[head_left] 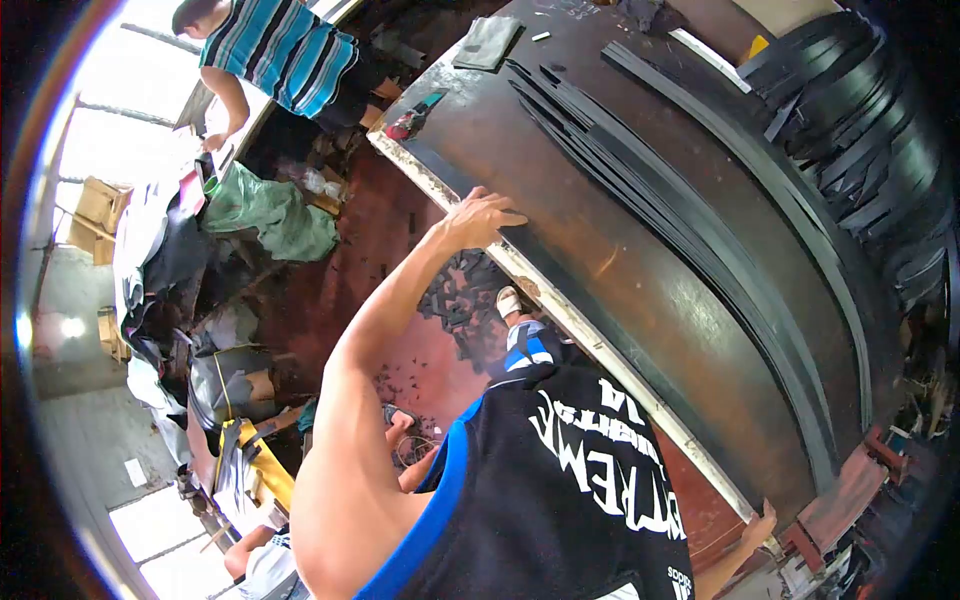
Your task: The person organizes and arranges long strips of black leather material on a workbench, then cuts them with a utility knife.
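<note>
My left hand lies over the table's near edge, fingers stretched out and resting on a long black strip that runs along this edge. Far to the right, my right hand is at the table's corner, close to the other end of that strip. Its fingers look bent, but what they grip is too small to make out. Beyond the strip, a bundle of thin dark strips curves across the dark tabletop. A red-handled cutting tool lies near the left corner.
A grey folded cloth sits at the table's far left. Black strip coils are heaped at the right. Dark scraps litter the red floor. A person in a striped shirt works at upper left, beside a green sack.
</note>
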`<state>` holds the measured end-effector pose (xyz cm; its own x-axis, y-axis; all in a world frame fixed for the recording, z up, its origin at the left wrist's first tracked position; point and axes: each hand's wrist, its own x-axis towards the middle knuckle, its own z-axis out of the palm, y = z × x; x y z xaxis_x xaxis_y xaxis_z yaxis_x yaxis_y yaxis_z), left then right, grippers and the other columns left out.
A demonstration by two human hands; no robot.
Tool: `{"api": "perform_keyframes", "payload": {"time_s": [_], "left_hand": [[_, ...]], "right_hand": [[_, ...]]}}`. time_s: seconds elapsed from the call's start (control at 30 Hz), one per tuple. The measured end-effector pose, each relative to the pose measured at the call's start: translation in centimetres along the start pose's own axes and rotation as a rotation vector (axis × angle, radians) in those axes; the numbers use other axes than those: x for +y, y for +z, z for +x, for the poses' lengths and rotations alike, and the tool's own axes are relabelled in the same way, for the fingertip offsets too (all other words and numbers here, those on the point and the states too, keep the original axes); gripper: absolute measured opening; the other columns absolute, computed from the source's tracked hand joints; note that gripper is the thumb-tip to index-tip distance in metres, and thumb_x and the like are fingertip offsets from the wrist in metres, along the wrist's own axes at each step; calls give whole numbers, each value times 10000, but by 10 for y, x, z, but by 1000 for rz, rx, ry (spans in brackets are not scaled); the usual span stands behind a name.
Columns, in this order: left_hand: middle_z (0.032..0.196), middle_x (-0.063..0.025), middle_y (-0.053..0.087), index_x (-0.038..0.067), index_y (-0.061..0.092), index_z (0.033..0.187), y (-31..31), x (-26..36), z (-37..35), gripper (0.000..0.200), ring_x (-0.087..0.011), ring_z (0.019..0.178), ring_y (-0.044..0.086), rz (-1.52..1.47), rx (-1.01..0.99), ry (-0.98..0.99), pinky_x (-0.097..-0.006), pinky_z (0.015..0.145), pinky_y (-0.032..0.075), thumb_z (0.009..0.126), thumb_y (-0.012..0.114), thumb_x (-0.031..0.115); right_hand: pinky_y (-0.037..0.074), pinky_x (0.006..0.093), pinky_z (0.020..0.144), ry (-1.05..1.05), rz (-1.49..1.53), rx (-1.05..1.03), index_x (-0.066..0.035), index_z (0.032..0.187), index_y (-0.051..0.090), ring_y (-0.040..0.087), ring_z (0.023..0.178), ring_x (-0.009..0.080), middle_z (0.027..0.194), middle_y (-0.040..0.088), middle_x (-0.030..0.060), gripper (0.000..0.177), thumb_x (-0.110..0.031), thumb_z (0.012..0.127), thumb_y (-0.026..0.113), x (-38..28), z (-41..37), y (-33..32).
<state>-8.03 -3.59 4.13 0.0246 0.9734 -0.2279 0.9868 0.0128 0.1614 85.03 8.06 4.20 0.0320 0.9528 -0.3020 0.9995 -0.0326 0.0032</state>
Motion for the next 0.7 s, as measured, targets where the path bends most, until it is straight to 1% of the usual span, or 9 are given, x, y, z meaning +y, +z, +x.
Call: {"api": "perform_keyframes", "payload": {"time_s": [0.07,0.17,0.2,0.23,0.27,0.37,0.47,0.6,0.7], "left_hand": [[1270,-65,635,184,639,1305,7,8,5,597,-245,1204,573,-57,-26,22,-465,1059,357,719,750,168],[1230,-61,656,164,635,1304,12,19,12,590,-236,1189,582,-38,-78,56,-479,1073,350,724,740,150],[1230,-61,656,164,635,1304,14,22,13,590,-236,1189,582,-43,-73,50,-479,1073,350,724,740,150],[1213,-61,660,156,644,1279,16,25,14,561,-236,1183,586,-56,-47,62,-478,1072,354,724,729,139],[1196,-61,665,148,653,1253,18,27,14,533,-235,1177,589,-69,-22,75,-477,1071,358,724,719,129],[1129,-60,661,139,670,1196,24,36,17,459,-226,1135,602,-52,20,102,-450,1039,388,738,686,110],[1076,-59,631,123,684,1142,30,44,21,381,-223,1056,614,10,85,143,-417,968,424,762,654,111],[1028,-54,640,103,709,1018,33,52,28,255,-223,992,625,42,68,170,-393,881,458,773,648,133],[928,-27,634,112,691,874,44,49,31,123,-224,948,648,21,162,191,-398,821,486,766,642,142]], "right_hand": [[410,458,1064,1,-17,-43,9,1327,598,500,1279,396,1365,559,234,598,94,738,664,8,6,3],[394,451,1090,69,-60,-10,9,1362,561,491,1294,398,1386,542,235,642,84,733,665,-51,-9,-14],[382,444,1103,21,-55,-27,12,1389,526,487,1304,397,1400,529,239,680,78,728,671,-52,-6,-9],[380,438,1106,-177,-11,65,20,1386,523,493,1302,389,1402,530,234,685,67,724,694,-58,-7,-3],[383,432,1105,-192,3,25,14,1385,527,496,1302,384,1404,533,223,686,62,723,704,-65,-4,1],[395,411,1097,-281,79,-101,-21,1384,536,502,1305,354,1413,538,195,701,30,718,748,-197,-27,-30],[440,413,1048,-415,111,-99,-42,1361,562,545,1256,354,1372,571,188,671,-14,727,781,-250,-32,-22],[505,439,931,-447,55,-73,-30,1269,634,629,1093,389,1227,654,193,522,-79,771,782,-280,-32,-12],[496,431,950,-413,84,-82,-48,1235,662,636,1099,381,1217,666,191,500,-132,761,797,-278,-27,-8]]}}
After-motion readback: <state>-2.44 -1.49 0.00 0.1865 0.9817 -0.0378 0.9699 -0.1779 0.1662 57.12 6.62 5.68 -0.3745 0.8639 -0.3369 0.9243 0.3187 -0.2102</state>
